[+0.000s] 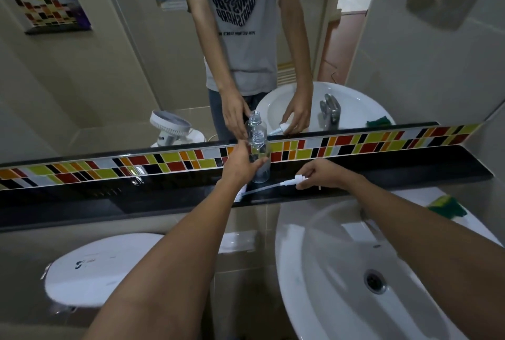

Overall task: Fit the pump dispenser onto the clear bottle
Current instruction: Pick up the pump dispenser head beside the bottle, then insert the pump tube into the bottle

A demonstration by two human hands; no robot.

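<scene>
A clear bottle [261,155] with an open threaded neck stands upright on the black ledge [410,173] below the mirror. My left hand [241,164] wraps its left side, thumb across the front. The white pump dispenser [291,181] lies nearly flat just above the ledge, its long clear dip tube [262,190] pointing left toward the bottle's base. My right hand [323,173] pinches the pump's head, to the right of the bottle. The pump and bottle are apart.
A white washbasin [314,257] sits below the ledge at right, with a green sponge [448,205] on its far rim. A white toilet tank lid [95,268] is at lower left. The mirror [109,66] rises behind a coloured tile strip [164,163].
</scene>
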